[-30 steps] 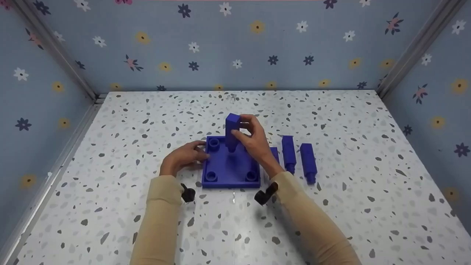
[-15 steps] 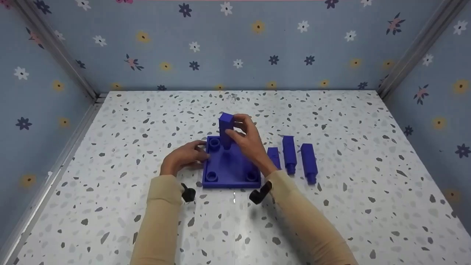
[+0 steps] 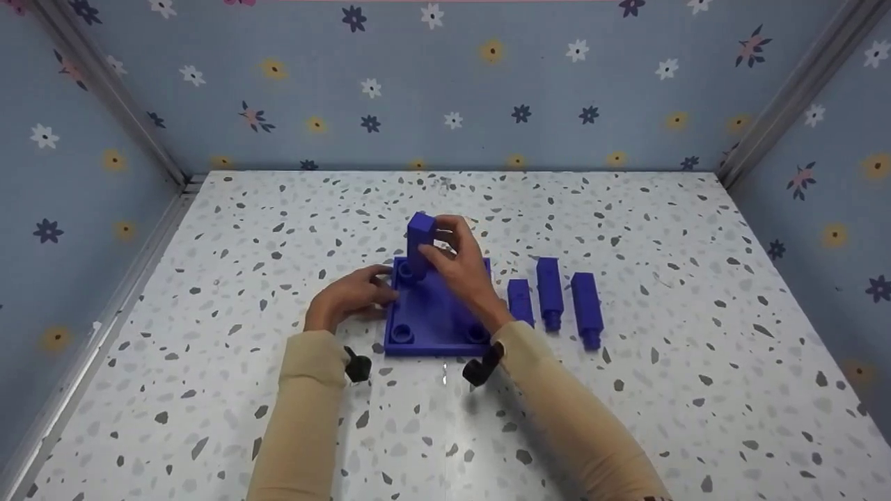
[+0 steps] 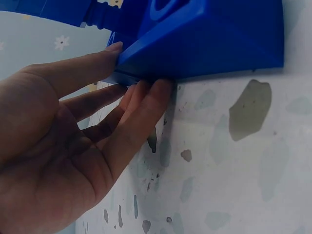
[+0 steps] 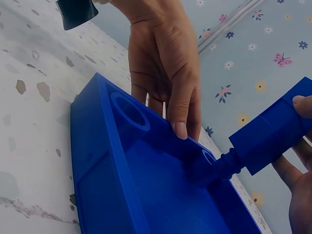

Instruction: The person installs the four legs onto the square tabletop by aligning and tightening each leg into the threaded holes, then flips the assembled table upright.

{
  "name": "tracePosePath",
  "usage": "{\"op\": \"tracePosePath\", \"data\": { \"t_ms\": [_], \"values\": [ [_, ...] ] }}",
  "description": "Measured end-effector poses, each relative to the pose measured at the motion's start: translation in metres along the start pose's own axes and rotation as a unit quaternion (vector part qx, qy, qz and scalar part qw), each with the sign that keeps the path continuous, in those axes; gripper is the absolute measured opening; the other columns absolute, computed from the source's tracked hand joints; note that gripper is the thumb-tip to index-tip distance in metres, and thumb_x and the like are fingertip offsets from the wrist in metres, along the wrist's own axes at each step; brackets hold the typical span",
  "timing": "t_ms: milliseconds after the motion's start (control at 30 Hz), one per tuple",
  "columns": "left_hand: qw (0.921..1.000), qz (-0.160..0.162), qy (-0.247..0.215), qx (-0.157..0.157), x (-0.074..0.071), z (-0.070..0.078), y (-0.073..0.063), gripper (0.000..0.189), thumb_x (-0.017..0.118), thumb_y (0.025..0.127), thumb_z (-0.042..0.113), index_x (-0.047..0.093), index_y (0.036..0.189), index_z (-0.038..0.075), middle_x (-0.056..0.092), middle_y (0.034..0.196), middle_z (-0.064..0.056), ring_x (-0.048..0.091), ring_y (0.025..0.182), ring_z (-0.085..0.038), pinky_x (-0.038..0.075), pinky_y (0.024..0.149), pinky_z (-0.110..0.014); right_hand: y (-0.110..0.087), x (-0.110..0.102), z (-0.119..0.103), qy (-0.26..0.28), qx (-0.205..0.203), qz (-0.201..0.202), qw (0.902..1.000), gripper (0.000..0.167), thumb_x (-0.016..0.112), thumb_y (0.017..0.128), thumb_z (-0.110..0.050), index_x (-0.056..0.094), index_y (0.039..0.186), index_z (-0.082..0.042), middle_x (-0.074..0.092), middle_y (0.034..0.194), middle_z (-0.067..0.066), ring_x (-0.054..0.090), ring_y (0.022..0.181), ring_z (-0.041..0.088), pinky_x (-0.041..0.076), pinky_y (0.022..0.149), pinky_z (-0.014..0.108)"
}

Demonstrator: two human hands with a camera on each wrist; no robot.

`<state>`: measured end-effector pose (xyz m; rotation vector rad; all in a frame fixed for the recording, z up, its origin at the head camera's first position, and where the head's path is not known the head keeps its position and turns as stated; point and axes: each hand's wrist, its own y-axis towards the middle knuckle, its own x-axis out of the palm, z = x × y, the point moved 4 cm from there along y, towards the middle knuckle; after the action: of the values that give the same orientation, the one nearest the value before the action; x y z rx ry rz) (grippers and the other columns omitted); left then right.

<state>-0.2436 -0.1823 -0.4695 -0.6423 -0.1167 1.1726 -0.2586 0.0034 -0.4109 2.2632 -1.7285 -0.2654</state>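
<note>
A square blue plastic tabletop piece with raised edges and round corner sockets lies hollow side up. My left hand holds its left edge, the thumb over the rim and fingers along the outer wall. My right hand grips a blue square table leg between thumb and fingers. Nearly upright in the head view, the leg has its narrow ridged end pointing down at the far left socket. Whether that end sits inside cannot be told. My right forearm and hand cover the far right corner.
Right of the tabletop piece lie a partly covered blue leg, a second leg and a third leg. They rest on a white speckled table. Flower-patterned walls enclose the back and sides.
My right hand has carried the leg left and slightly down, from above the middle of the tabletop piece to its far left socket. The left hand has stayed at the edge.
</note>
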Motion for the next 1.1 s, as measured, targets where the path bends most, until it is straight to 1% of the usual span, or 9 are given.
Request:
{"op": "tracePosePath", "data": {
  "t_ms": [100, 167, 333, 500, 667, 733, 833, 1100],
  "values": [
    [1.0000, -0.002, -0.004, -0.003, 0.000, 0.000, 0.001, 0.068, 0.064, 0.091, 0.013, 0.029, 0.149, 0.013, 0.048, 0.129, -0.015, 0.054, 0.110, -0.022, 0.046, 0.099, -0.038, 0.004, 0.001, 0.013, 0.004, -0.008, 0.009, 0.9999, 0.042, 0.066, 0.088, -0.004, 0.046, 0.125, 0.000, 0.054, 0.121, 0.017, 0.058, 0.113, 0.028, 0.050, 0.095, 0.036],
    [1.0000, -0.002, -0.005, -0.003, 0.000, 0.000, 0.001, 0.068, 0.064, 0.090, 0.013, 0.029, 0.149, 0.014, 0.048, 0.130, -0.015, 0.054, 0.110, -0.022, 0.046, 0.099, -0.038, 0.005, 0.002, 0.013, 0.008, -0.004, 0.013, 0.9999, 0.042, 0.066, 0.088, -0.004, 0.046, 0.125, -0.001, 0.054, 0.121, 0.017, 0.057, 0.113, 0.029, 0.049, 0.096, 0.037],
    [1.0000, 0.002, 0.007, 0.000, -0.001, 0.001, 0.000, 0.069, 0.065, 0.089, 0.016, 0.030, 0.149, 0.014, 0.050, 0.128, -0.014, 0.056, 0.109, -0.021, 0.047, 0.097, -0.036, 0.001, 0.007, -0.005, 0.009, -0.003, 0.008, 0.9999, 0.042, 0.063, 0.088, 0.001, 0.044, 0.125, 0.004, 0.052, 0.122, 0.021, 0.055, 0.116, 0.035, 0.047, 0.098, 0.042],
    [0.9999, 0.005, 0.016, 0.002, -0.002, 0.001, 0.000, 0.069, 0.067, 0.088, 0.019, 0.032, 0.148, 0.015, 0.052, 0.124, -0.012, 0.057, 0.107, -0.020, 0.047, 0.095, -0.035, 0.003, 0.011, -0.005, 0.002, -0.015, 0.007, 0.9999, 0.042, 0.064, 0.088, 0.001, 0.044, 0.125, 0.005, 0.051, 0.123, 0.021, 0.055, 0.115, 0.034, 0.048, 0.097, 0.041],
    [1.0000, 0.000, 0.004, 0.009, -0.001, 0.000, 0.000, 0.068, 0.065, 0.089, 0.015, 0.031, 0.148, 0.012, 0.051, 0.123, -0.013, 0.056, 0.105, -0.020, 0.047, 0.096, -0.036, 0.005, 0.012, -0.004, -0.001, -0.008, 0.013, 0.9999, 0.042, 0.064, 0.088, 0.000, 0.044, 0.125, 0.004, 0.052, 0.123, 0.019, 0.056, 0.115, 0.033, 0.049, 0.097, 0.037],
    [1.0000, -0.001, -0.004, 0.009, -0.001, 0.000, 0.000, 0.068, 0.065, 0.089, 0.014, 0.031, 0.148, 0.012, 0.050, 0.123, -0.014, 0.056, 0.105, -0.020, 0.048, 0.096, -0.037, 0.006, 0.013, -0.004, -0.004, -0.005, 0.014, 0.9999, 0.041, 0.064, 0.088, 0.000, 0.044, 0.124, 0.004, 0.052, 0.123, 0.019, 0.056, 0.115, 0.032, 0.049, 0.097, 0.036],
    [0.9999, -0.001, -0.005, 0.009, -0.001, 0.000, -0.001, 0.068, 0.065, 0.089, 0.014, 0.031, 0.148, 0.012, 0.050, 0.122, -0.014, 0.056, 0.104, -0.019, 0.048, 0.096, -0.037, 0.006, 0.014, -0.004, -0.009, 0.000, 0.013, 0.9999, 0.041, 0.064, 0.088, -0.001, 0.045, 0.125, 0.003, 0.052, 0.123, 0.019, 0.055, 0.116, 0.031, 0.048, 0.097, 0.034],
    [0.9999, 0.003, -0.005, 0.010, 0.001, 0.000, -0.002, 0.067, 0.065, 0.089, 0.012, 0.033, 0.147, 0.011, 0.051, 0.120, -0.013, 0.057, 0.101, -0.018, 0.050, 0.093, -0.035, 0.007, 0.016, -0.001, -0.013, -0.003, 0.004, 0.9999, 0.041, 0.064, 0.088, 0.000, 0.045, 0.124, 0.004, 0.053, 0.122, 0.019, 0.056, 0.115, 0.032, 0.048, 0.097, 0.036]
  ]
}}
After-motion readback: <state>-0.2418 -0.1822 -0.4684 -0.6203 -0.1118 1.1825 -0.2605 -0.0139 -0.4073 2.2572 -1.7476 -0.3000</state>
